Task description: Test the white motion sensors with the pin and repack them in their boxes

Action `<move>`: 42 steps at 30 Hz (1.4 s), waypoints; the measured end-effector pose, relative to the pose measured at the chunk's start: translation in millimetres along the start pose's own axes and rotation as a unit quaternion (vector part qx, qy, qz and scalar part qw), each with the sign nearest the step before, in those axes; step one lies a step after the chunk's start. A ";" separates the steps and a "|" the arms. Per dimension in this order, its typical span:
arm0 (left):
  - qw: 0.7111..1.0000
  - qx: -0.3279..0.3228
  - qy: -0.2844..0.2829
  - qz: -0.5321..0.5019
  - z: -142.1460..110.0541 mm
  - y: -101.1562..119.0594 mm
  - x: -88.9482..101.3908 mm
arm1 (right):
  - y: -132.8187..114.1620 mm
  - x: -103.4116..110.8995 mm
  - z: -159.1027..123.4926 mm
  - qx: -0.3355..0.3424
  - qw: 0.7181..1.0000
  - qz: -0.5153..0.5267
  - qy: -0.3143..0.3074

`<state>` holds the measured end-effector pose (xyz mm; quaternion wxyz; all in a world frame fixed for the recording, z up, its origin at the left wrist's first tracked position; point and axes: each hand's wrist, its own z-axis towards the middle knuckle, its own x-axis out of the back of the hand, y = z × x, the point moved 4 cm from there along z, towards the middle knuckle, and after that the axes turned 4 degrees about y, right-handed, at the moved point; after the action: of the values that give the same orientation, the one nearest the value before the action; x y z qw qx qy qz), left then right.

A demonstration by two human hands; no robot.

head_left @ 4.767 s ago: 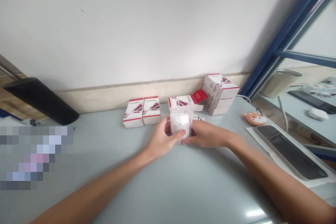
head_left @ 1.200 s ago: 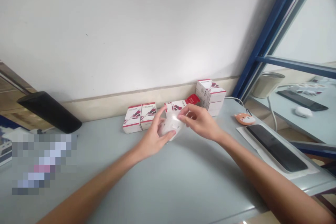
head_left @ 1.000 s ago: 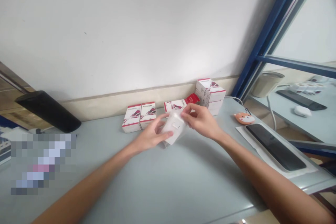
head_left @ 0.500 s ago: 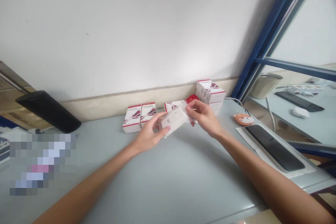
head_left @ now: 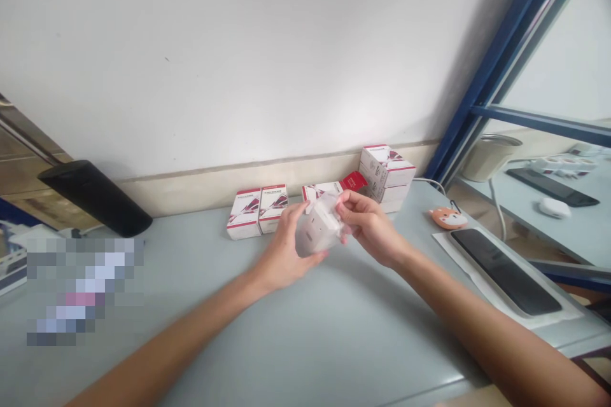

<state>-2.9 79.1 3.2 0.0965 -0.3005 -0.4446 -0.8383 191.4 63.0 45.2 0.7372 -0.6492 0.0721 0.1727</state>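
Observation:
A white boxy plastic device (head_left: 319, 227) with small slots in its face sits inside a clear plastic bag (head_left: 329, 198), held above the table. My left hand (head_left: 285, 251) curves round it from the left, fingers along the far side and thumb under the lower edge. On the right, my right hand (head_left: 367, 222) pinches the gathered end of the bag between thumb and fingers. Just behind my hands lies a white and red carton (head_left: 317, 191) with its red flap (head_left: 353, 181) open; the bag hides part of it.
Two similar cartons (head_left: 244, 213) stand side by side to the left. More cartons (head_left: 387, 172) are stacked on the right by the wall. An orange animal-face pouch (head_left: 449, 218) and a dark-topped slab (head_left: 506, 270) on white paper lie farther right. A black cylinder-like object (head_left: 95, 197) leans at the left.
The bagged device has been turned over between my hands, showing different faces. My right hand has moved from the device's side to the bag's end. My left thumb has slid to the lower edge.

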 end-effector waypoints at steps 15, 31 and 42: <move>0.861 0.320 -0.158 -0.363 18.4 -0.5 18.7 | -3.1 20.1 8.1 0.230 0.855 -0.462 0.056; 0.813 0.316 -0.003 -0.489 27.5 20.1 34.8 | 15.4 5.6 9.2 0.099 0.987 -0.084 0.091; 0.862 0.286 -0.059 -0.415 67.9 72.8 15.0 | 0.8 -20.3 -11.0 0.144 0.977 -0.151 0.042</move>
<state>44.7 92.5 90.8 -0.2053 -0.0967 -0.7533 -0.6173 173.6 49.0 49.5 0.8369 -0.5463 0.0285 0.0196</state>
